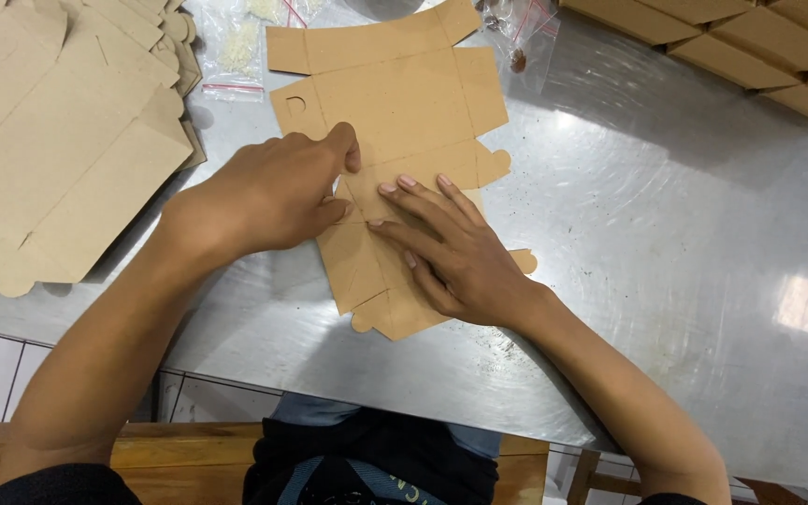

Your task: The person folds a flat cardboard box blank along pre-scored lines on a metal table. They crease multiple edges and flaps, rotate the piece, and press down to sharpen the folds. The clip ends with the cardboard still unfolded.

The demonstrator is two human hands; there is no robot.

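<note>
A flat brown carton blank [395, 122] lies mid-table. A stack of blanks [58, 140] sits far left. Folded brown boxes [750, 47] line the far right. Two clear bags with red strips lie far: one [234, 51] left, one [521, 33] right.

Both bare forearms enter from the bottom edge, the left from 7 o'clock and the right from 5 o'clock, and converge toward the centre. The left hand [268, 192] lies palm down, knuckles up, fingers curled loosely, thumb stretched toward 1 o'clock. The right hand [446, 248] lies flat, palm down, its fingers [413, 201] spread and pointing toward 10 o'clock. The two hands touch at the fingertips, the wrists well apart.
</note>
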